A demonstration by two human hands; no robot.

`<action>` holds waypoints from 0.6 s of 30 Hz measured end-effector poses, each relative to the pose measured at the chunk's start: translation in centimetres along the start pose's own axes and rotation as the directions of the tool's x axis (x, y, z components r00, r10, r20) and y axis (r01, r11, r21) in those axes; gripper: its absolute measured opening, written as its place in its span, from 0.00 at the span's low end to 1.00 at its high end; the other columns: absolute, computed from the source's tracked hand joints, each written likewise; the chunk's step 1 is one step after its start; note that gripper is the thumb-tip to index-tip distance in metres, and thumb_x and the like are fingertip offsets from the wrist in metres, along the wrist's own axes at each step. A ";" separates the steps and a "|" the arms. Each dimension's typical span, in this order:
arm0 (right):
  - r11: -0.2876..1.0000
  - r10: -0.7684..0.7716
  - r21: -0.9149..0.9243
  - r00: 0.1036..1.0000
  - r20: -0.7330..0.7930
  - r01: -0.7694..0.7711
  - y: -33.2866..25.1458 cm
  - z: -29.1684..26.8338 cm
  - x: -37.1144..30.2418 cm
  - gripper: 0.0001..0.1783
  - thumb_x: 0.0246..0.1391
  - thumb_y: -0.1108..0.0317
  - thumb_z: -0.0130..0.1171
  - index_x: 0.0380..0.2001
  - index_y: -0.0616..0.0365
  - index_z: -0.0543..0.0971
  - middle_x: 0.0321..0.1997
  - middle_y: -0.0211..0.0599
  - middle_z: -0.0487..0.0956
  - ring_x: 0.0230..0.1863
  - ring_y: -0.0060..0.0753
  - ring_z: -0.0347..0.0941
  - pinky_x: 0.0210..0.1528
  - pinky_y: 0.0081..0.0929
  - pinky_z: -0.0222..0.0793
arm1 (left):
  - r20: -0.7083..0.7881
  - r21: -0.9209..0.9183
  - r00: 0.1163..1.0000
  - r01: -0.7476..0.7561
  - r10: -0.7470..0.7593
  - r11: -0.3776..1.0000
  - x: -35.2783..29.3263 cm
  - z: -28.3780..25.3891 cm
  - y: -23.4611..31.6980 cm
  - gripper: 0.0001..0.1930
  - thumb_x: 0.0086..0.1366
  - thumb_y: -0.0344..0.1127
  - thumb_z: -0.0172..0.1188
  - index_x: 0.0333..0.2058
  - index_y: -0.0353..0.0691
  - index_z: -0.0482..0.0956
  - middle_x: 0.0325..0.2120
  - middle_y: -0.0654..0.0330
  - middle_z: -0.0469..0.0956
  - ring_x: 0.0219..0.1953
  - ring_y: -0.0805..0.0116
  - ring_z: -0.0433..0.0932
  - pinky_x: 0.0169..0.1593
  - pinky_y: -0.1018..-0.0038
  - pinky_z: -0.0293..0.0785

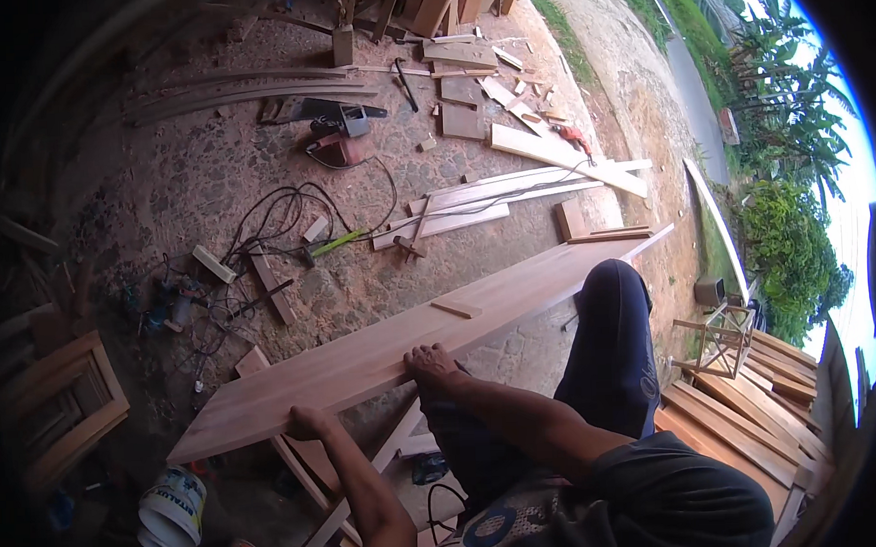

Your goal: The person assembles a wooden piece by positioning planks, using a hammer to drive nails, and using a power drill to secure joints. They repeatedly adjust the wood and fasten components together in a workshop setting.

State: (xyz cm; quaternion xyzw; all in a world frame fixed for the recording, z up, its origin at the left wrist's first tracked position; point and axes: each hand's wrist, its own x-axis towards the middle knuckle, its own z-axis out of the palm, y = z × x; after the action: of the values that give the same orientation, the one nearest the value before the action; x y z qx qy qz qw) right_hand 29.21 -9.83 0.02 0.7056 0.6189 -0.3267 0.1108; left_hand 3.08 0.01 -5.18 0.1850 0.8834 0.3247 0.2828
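Observation:
A long, wide wooden board (354,352) lies slantwise in front of me, its left end low and its right end far off beyond my knee. My left hand (311,423) is closed on its near edge close to the left end; the fingers are partly hidden under the board. Nearer the middle, my right hand (431,362) grips the same edge, fingers bent over the top face. A short wood strip (457,309) rests on the board just beyond my right hand. Thin sticks (610,235) lie at the board's far right end.
Tangled black cables (272,207) cross the ground beyond the board, near a hammer with a green handle (336,242). Farther off are a red power tool (337,150), a handsaw (307,108) and pale planks (493,204). A white bucket (174,509) stands lower left; stacked boards (742,417) lie right.

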 end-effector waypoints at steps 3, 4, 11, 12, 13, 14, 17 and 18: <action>1.000 0.024 0.005 0.995 0.098 -0.025 0.7 -0.4 -0.5 0.12 0.56 0.65 0.47 0.41 0.58 0.72 0.42 0.45 0.76 0.50 0.42 0.74 0.47 0.43 0.66 | 0.160 0.001 0.977 0.139 -0.138 0.990 -2.6 -0.4 2.8 0.30 0.55 0.35 0.54 0.52 0.16 0.65 0.44 0.35 0.75 0.43 0.44 0.80 0.46 0.49 0.78; 1.000 0.020 0.017 0.994 0.105 -0.022 0.6 -0.7 -0.5 0.12 0.56 0.65 0.46 0.41 0.59 0.72 0.42 0.46 0.76 0.50 0.42 0.74 0.47 0.43 0.66 | 0.186 -0.009 0.971 0.156 -0.152 0.988 -2.3 -0.6 2.7 0.30 0.56 0.36 0.54 0.52 0.17 0.65 0.45 0.35 0.75 0.43 0.44 0.80 0.47 0.49 0.78; 0.982 -0.143 0.112 0.988 -0.066 0.149 3.2 0.8 -1.6 0.10 0.55 0.65 0.45 0.40 0.55 0.70 0.37 0.40 0.74 0.48 0.41 0.72 0.53 0.41 0.64 | 0.219 -0.201 0.954 0.248 -0.203 0.948 -1.7 0.0 1.0 0.29 0.59 0.38 0.54 0.53 0.21 0.66 0.47 0.38 0.74 0.46 0.46 0.79 0.48 0.50 0.78; 0.972 -0.185 0.130 0.979 -0.082 0.194 3.8 0.5 -1.7 0.10 0.55 0.65 0.45 0.40 0.54 0.69 0.37 0.40 0.74 0.48 0.41 0.72 0.54 0.41 0.63 | 0.227 -0.234 0.952 0.259 -0.206 0.937 -1.5 -0.1 0.9 0.29 0.59 0.39 0.54 0.53 0.21 0.66 0.48 0.38 0.74 0.46 0.46 0.78 0.48 0.50 0.78; 0.976 -0.189 0.099 0.979 -0.079 0.196 4.9 0.2 -2.0 0.10 0.55 0.65 0.46 0.40 0.54 0.70 0.37 0.39 0.75 0.48 0.40 0.71 0.55 0.41 0.62 | 0.236 -0.269 0.949 0.271 -0.209 0.924 -1.5 0.1 0.6 0.28 0.60 0.39 0.54 0.54 0.22 0.66 0.48 0.39 0.73 0.46 0.46 0.78 0.48 0.50 0.78; 0.977 -0.195 0.068 0.978 -0.076 0.200 6.4 -0.4 -2.6 0.10 0.55 0.65 0.46 0.40 0.53 0.70 0.37 0.39 0.75 0.48 0.40 0.71 0.56 0.40 0.61 | 0.247 -0.300 0.947 0.276 -0.205 0.913 -1.6 0.3 0.3 0.28 0.60 0.39 0.54 0.54 0.22 0.66 0.49 0.39 0.73 0.47 0.46 0.78 0.48 0.50 0.78; 0.975 -0.212 0.029 0.967 -0.141 0.218 12.5 -1.2 -4.7 0.10 0.54 0.65 0.47 0.39 0.53 0.70 0.37 0.38 0.75 0.48 0.40 0.71 0.57 0.40 0.61 | 0.297 -0.397 0.936 0.301 -0.189 0.867 -2.8 0.9 -0.9 0.28 0.62 0.41 0.53 0.54 0.24 0.66 0.50 0.40 0.72 0.48 0.47 0.77 0.48 0.51 0.78; 0.974 -0.217 0.026 0.960 -0.178 0.225 15.1 -1.4 -5.5 0.09 0.54 0.65 0.47 0.39 0.52 0.70 0.37 0.37 0.75 0.48 0.40 0.71 0.57 0.40 0.61 | 0.302 -0.411 0.938 0.289 -0.169 0.865 -3.5 1.4 -1.5 0.28 0.62 0.41 0.53 0.55 0.24 0.66 0.50 0.41 0.72 0.48 0.47 0.77 0.49 0.51 0.78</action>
State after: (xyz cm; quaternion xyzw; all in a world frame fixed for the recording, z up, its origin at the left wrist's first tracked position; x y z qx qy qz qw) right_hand 43.79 -16.64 0.64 0.6602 0.6935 -0.2884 0.0029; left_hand 6.46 -2.19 -5.71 0.0479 0.7559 0.4571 0.4662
